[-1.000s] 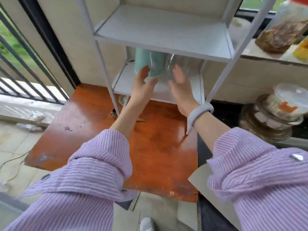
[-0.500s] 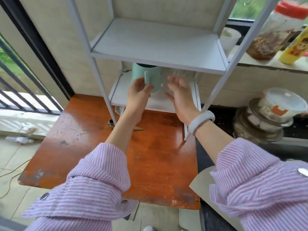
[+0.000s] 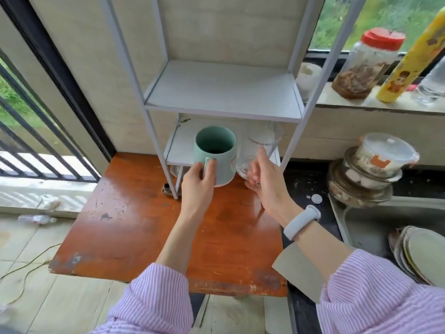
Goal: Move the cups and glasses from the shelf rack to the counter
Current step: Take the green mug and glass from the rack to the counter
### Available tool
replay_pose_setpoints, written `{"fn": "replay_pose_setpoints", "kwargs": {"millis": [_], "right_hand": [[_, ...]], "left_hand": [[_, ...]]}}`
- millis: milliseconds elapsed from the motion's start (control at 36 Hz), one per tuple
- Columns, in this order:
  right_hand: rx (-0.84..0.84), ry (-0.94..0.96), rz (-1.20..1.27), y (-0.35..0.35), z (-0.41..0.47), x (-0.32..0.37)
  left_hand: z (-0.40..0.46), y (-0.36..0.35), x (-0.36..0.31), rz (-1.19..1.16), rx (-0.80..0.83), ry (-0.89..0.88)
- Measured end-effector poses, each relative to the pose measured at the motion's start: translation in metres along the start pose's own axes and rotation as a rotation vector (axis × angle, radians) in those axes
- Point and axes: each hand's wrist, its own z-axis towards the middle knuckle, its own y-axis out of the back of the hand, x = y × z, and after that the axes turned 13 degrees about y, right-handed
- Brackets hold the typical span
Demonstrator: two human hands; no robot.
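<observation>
A mint-green mug point(image 3: 218, 150) is held upright in front of the white shelf rack point(image 3: 224, 92), just off its lower shelf. My left hand point(image 3: 198, 186) grips it at the handle. Beside it on the right is a clear glass point(image 3: 261, 145), also lifted out past the shelf's front edge. My right hand point(image 3: 265, 182) holds it low on its near side with the fingers curled round it. Both vessels hang above the orange wooden counter point(image 3: 134, 218). The rack's middle shelf is bare.
On the window sill at the right stand a red-lidded jar point(image 3: 363, 66), a yellow bottle point(image 3: 414, 56) and a white cup point(image 3: 307, 77). Stacked lidded containers point(image 3: 370, 169) and a pile of plates point(image 3: 419, 254) sit by the sink at the right. A barred railing lies left.
Both hands reached the mug and glass on the lower shelf, took hold of them and drew them out toward me. The camera has tilted up.
</observation>
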Motion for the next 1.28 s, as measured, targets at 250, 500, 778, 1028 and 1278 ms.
{"fn": "replay_pose_setpoints", "kwargs": {"millis": [250,500,778,1028,1278], "right_hand": [[0.007,-0.027,-0.022,0.030,-0.090,-0.016],[-0.105,-0.144,-0.041,0.102,-0.188,-0.035],[-0.479,-0.119,-0.046,0.242,-0.297,-0.007],[-0.789,-0.131,-0.206,0.394,-0.439,0.018],[-1.190,-0.113,-0.307,0.502,-0.553,0.043]], "left_hand": [[-0.057,0.002,0.034,0.022,0.037,-0.078],[-0.134,-0.044,0.057,0.153,0.171,-0.059],[-0.251,-0.176,0.051,0.207,0.459,-0.182],[-0.403,-0.321,0.057,0.201,0.800,-0.199],[-0.538,-0.437,0.052,0.249,1.184,-0.312]]}}
